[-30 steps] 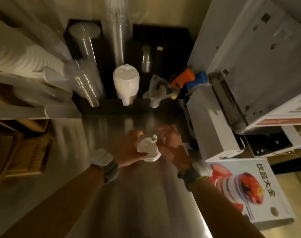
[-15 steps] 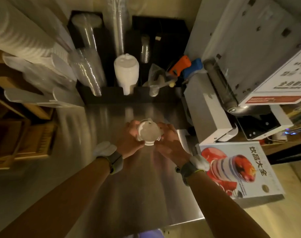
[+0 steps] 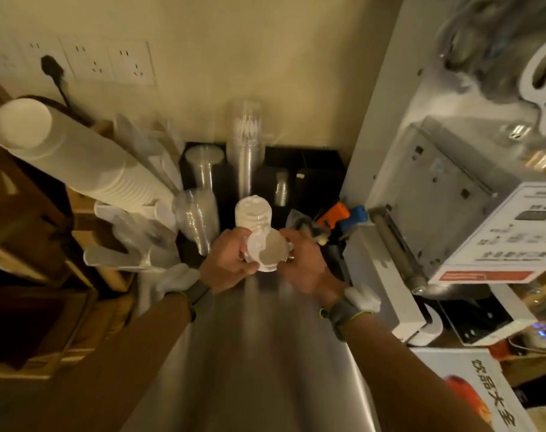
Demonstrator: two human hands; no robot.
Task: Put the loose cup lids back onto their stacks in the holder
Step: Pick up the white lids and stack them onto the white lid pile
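The white lids [image 3: 265, 251] sat between both hands, raised above the steel counter [image 3: 265, 353] and just in front of the white lid stack [image 3: 253, 213] standing in the black holder [image 3: 312, 163]. The left hand [image 3: 229, 263] curled its fingers around the lids' left edge, thumb pressed on the rim. The right hand [image 3: 303, 266] had its fingers bent and half spread against the lids' right side; blur hid whether they truly pinched. Left of the white stack stood a column of clear cups [image 3: 198, 219], and behind it a taller clear column [image 3: 245, 151] against the wall. Right of the stack lay an orange and blue tool [image 3: 340, 215]. Farther right stood a grey machine [image 3: 452, 198]. Far to the left of the stack leaned a long stack of paper cups [image 3: 78, 163].
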